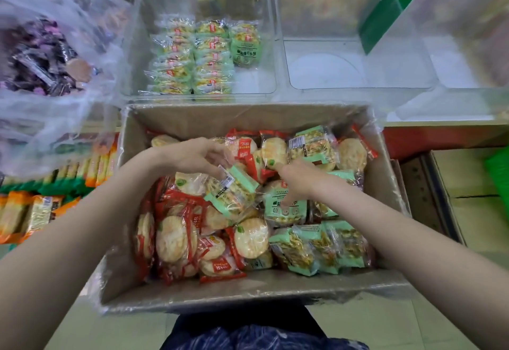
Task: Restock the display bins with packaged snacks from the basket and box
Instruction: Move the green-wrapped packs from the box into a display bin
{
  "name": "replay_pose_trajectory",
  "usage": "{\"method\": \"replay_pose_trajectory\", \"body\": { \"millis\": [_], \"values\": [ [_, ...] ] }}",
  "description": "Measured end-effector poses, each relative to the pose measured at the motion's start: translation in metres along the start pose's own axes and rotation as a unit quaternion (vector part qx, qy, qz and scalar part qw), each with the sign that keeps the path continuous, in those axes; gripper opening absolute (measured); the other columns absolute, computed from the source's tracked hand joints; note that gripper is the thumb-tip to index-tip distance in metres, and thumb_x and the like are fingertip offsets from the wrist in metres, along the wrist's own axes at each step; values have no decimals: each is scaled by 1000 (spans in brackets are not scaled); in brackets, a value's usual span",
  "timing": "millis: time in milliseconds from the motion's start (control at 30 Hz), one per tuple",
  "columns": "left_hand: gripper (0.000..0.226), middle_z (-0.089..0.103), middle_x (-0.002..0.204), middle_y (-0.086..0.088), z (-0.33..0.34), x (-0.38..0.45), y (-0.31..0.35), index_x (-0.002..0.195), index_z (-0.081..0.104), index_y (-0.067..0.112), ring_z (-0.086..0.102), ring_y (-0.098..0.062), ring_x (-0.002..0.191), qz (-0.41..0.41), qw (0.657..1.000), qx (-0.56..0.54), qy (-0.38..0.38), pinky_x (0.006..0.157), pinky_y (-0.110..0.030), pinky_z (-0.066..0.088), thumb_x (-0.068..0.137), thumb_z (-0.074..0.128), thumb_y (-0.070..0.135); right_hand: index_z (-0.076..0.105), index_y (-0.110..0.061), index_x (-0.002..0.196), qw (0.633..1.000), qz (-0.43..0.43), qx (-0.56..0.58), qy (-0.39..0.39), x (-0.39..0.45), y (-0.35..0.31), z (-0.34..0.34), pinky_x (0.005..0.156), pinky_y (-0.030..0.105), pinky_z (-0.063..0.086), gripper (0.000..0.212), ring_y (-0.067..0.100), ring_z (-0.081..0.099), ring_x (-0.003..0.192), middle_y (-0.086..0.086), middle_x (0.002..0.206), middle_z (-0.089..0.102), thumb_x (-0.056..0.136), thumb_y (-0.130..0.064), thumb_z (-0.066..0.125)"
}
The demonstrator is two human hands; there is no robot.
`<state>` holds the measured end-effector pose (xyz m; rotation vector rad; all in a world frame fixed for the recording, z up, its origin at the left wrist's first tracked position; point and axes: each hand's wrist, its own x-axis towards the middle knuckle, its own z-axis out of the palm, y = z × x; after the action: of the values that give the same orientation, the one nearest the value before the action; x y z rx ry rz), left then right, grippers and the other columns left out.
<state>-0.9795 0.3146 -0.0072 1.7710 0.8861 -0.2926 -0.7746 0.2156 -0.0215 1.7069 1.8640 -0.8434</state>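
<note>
progress looks partial, in my judgement perhaps a third or less for the green kind. the middle display bin already holds green packets stood in two neat rows, with one more green packet leaning at the right side of them, but the right part of this bin has free room. the bin beside it on the right shows only its clear bottom, so nothing is put there yet. the cardboard box, lined with plastic film, stands just below the bins and is nearly full: red-wrapped round crackers lie mostly on the left, green packets mostly on the right. the left hand pinches a green packet by its upper edge with the fingertips, the packet touching the pile under it. the right hand reaches down among the snacks with fingers spread onto another green packet; i cannot tell if it grips it or only presses it. the two hands are near but apart. a plastic bag of dark purple sweets waits at the left, and no basket is visible. most of the restocking is left.
</note>
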Motion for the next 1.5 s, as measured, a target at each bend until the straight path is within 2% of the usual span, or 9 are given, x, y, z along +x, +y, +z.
{"method": "replay_pose_trajectory", "body": {
  "millis": [133, 233, 333, 433, 533, 667, 900, 1267, 1500],
  "values": [
    [30, 66, 93, -12, -6, -11, 4, 87, 65, 27, 61, -18, 79, 85, 976, -73, 184, 73, -30, 52, 80, 67, -2, 52, -11, 114, 999, -6, 50, -15, 0, 3, -12, 97, 39, 43, 51, 24, 48, 115, 8, 122, 54, 75, -35, 75],
    [27, 63, 93, 0, 5, -9, 5, 98, 61, 21, 54, -19, 80, 148, 916, 146, 344, 74, -31, 45, 79, 66, 3, 57, -8, 89, 992, 7, 108, 67, -4, 18, -41, 63, 29, 44, 28, 18, 51, 71, 5, 87, 57, 75, -23, 76],
    [36, 63, 95, -1, 27, -10, -14, 97, 52, 25, 57, -26, 86, 225, 835, 391, 315, 74, -36, 45, 69, 73, 18, 57, -6, 82, 987, 23, 79, 137, -8, 33, -65, 65, 31, 45, 18, 21, 52, 73, 7, 86, 57, 75, -13, 72],
    [33, 58, 111, -1, 45, -14, -34, 93, 59, 28, 52, -27, 107, 196, 847, 453, 196, 80, -45, 49, 70, 69, 50, 57, -9, 87, 983, 33, 82, 161, -10, 36, -77, 67, 32, 45, 21, 23, 57, 83, 6, 94, 62, 76, -16, 72],
    [52, 44, 134, 0, 51, -15, -35, 96, 63, 28, 31, -25, 129, 113, 921, 338, 160, 99, -50, 37, 71, 45, 70, 56, -11, 105, 969, 18, 196, 150, -9, 30, -80, 72, 29, 43, 37, 20, 57, 89, 0, 100, 59, 75, -23, 76],
    [49, 31, 143, -5, 41, -3, -21, 125, 46, 20, 28, -26, 131, 15, 948, 208, 243, 109, -43, 30, 83, 64, 38, 55, -18, 101, 929, 22, 347, 125, 1, 28, -69, 62, 25, 40, 36, 17, 54, 79, -5, 87, 51, 75, -27, 77],
    [38, 62, 90, 3, 9, 11, -17, 111, 56, 18, 58, -13, 83, -87, 989, 39, 113, 74, -25, 47, 78, 73, 26, 66, -8, 96, 917, -52, 395, 10, 1, 33, -52, 69, 27, 49, 23, 18, 63, 80, -2, 85, 69, 76, -12, 75],
    [25, 66, 78, 5, -51, -13, 51, 105, 60, 17, 54, -1, 58, 20, 971, -219, 97, 77, -21, 53, 81, 61, 23, 58, -4, 110, 911, -208, 355, 14, -17, -1, -111, 75, 31, 53, 34, 21, 65, 91, 13, 108, 66, 79, -10, 71],
    [76, 70, 103, -7, -79, -9, 27, 114, 59, 20, 69, -20, 80, -2, 947, -322, -3, 61, -30, 58, 47, 88, 42, 56, -4, 102, 827, -166, 536, 45, -6, 6, -122, 65, 23, 56, 25, 6, 68, 77, 4, 94, 65, 81, 9, 61]
  ]
}}
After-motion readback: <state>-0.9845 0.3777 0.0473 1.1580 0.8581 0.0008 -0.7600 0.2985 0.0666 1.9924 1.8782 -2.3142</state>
